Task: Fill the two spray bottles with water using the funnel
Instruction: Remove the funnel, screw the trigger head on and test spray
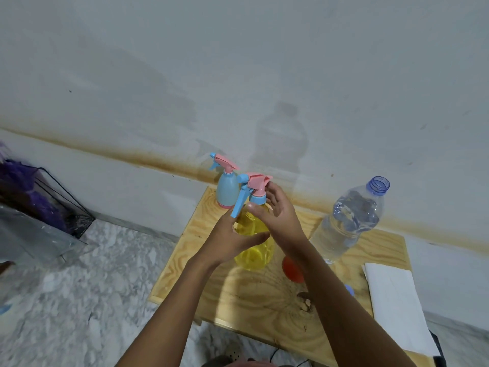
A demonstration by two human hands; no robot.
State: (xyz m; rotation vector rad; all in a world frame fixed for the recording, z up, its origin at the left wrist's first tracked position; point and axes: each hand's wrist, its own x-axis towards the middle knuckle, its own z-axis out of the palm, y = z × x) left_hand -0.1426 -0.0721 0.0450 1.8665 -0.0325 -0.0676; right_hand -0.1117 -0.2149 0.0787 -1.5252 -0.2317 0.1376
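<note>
A yellow spray bottle [255,251] stands upright on the wooden board [238,292], wearing a pink and blue trigger head [254,190]. My left hand [232,238] grips the bottle's body. My right hand [277,207] holds the blue collar of the trigger head with thumb and fingers. A blue spray bottle [227,192] with its own pink head stands behind, near the wall. The large clear water bottle [349,221] stands uncapped at the right, partly filled. An orange object [292,267], perhaps the funnel, lies partly hidden under my right forearm.
A white folded cloth or paper [397,303] lies on the board's right edge. A small blue cap [349,290] peeks out beside my right arm. A wire basket [45,205] with purple stuff stands on the marble floor at the left. The wall runs close behind the board.
</note>
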